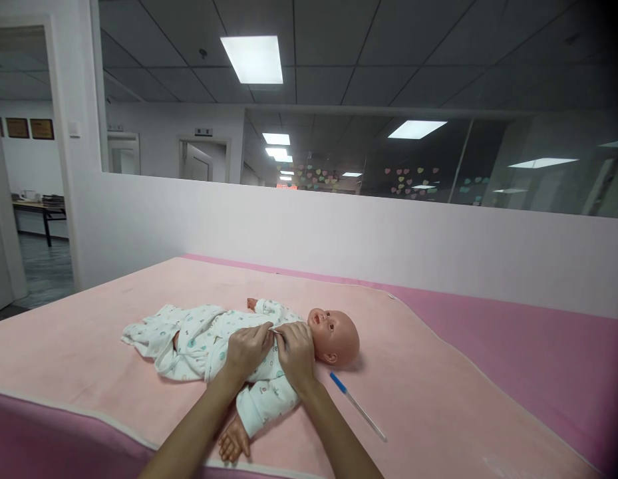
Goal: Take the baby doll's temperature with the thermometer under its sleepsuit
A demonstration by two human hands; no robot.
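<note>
A baby doll (333,334) lies on its back on a light pink blanket (428,399), head to the right, dressed in a white patterned garment (199,336). Both my hands meet over the doll's chest near the collar. My left hand (247,350) pinches the garment's fabric at the front opening. My right hand (297,354) is closed on the fabric beside it, close to the doll's neck. The doll's near arm and bare hand (233,439) stick out toward me between my forearms.
A thin pen-like stick with a blue end (357,404) lies on the blanket right of my right forearm. A darker pink sheet (538,352) covers the bed beyond. A low white wall (338,233) with glass stands behind; a doorway (29,199) opens at the left.
</note>
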